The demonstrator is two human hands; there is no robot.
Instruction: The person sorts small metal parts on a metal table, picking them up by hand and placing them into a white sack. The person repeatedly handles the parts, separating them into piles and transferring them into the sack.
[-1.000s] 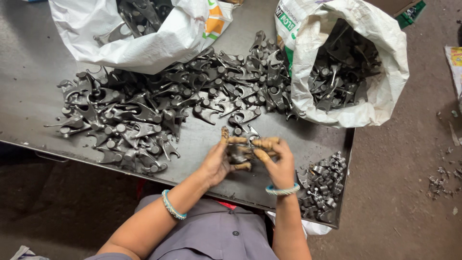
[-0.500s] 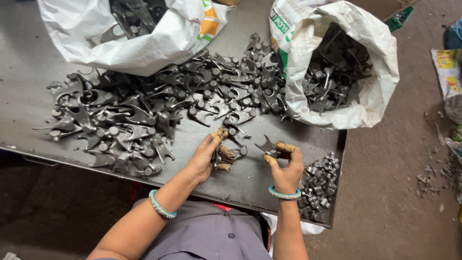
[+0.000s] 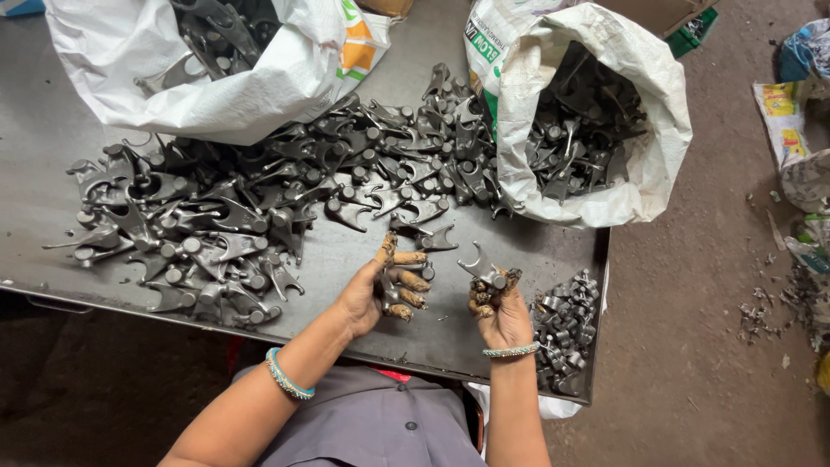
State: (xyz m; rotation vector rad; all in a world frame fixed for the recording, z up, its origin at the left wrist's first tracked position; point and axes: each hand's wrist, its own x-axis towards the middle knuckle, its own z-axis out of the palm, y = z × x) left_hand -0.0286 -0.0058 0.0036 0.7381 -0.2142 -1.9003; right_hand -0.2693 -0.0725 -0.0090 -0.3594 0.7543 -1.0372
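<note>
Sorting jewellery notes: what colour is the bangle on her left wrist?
Turquoise bangle, clearest in the head view.

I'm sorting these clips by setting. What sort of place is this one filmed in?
Most likely a small metal-parts workshop or factory floor. A dark steel table carries a heap of forged fork-shaped parts, two white woven sacks hold more, and the bare floor is littered with scrap.

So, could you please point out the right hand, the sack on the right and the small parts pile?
right hand [image 3: 500, 313], head view, back of hand.
right sack [image 3: 650, 173], head view, white wall.
small parts pile [image 3: 566, 333], head view, middle.
</note>
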